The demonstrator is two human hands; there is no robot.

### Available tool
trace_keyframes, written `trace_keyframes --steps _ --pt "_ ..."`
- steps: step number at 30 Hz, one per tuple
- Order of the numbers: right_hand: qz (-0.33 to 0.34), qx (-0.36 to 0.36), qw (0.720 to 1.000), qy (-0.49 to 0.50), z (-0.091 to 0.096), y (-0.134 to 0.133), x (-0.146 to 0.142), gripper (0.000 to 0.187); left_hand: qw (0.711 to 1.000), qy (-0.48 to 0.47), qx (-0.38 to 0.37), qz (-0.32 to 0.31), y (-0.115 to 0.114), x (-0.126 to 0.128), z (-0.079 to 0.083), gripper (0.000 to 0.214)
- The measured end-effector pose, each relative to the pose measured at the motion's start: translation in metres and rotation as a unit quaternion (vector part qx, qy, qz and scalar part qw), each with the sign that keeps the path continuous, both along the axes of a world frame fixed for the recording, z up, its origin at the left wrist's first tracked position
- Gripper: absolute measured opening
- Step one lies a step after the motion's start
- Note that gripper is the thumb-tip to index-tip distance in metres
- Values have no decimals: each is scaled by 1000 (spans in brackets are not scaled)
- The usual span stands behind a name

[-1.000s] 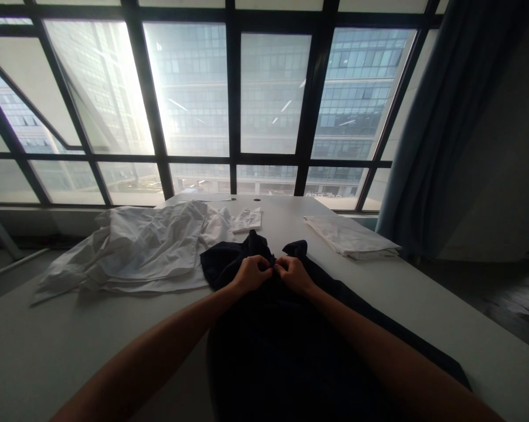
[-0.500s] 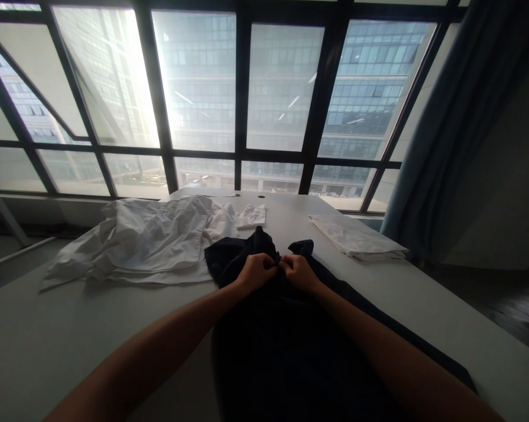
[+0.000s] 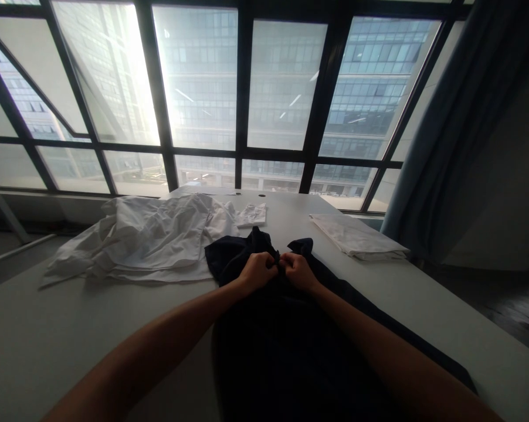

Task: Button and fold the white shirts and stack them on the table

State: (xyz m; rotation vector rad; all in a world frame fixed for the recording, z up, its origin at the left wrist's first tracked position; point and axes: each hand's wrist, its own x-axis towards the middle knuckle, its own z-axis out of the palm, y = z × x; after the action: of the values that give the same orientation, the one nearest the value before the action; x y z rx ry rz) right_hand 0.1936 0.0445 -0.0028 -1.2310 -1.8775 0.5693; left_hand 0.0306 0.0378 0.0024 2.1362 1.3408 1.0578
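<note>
A dark navy garment (image 3: 286, 351) lies spread on the white table (image 3: 88, 340), its near part running out of view below me. At its far end my left hand (image 3: 258, 269) and my right hand (image 3: 297, 269) meet, fingertips almost touching. Both hands are closed in a pinch on the dark cloth between them. Whether a button or other small fastening sits in the fingers is too dark to tell. Bunched folds of the garment rise just beyond the left hand, and a loose flap stands behind the right hand.
A crumpled white garment (image 3: 159, 234) covers the table's left side. Beside it lies a small folded white cloth (image 3: 252, 214). At the right sits a folded white cloth (image 3: 356, 235). Behind are tall windows (image 3: 286, 88) and a blue curtain (image 3: 436, 152).
Both hands keep their pinch in nearly the same place, with only slight finger movement. The cloth folds beyond the left hand have shifted a little to the left.
</note>
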Motion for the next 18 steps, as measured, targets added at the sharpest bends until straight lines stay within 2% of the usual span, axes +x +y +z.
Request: trace_keyframes --steps 10,18 --pt "-6 -29 999 11 3 2 5 22 999 21 -10 -38 9 -8 0 14" --pt "-37 -34 998 -32 12 -6 -3 14 998 20 -5 -55 12 -7 -4 11"
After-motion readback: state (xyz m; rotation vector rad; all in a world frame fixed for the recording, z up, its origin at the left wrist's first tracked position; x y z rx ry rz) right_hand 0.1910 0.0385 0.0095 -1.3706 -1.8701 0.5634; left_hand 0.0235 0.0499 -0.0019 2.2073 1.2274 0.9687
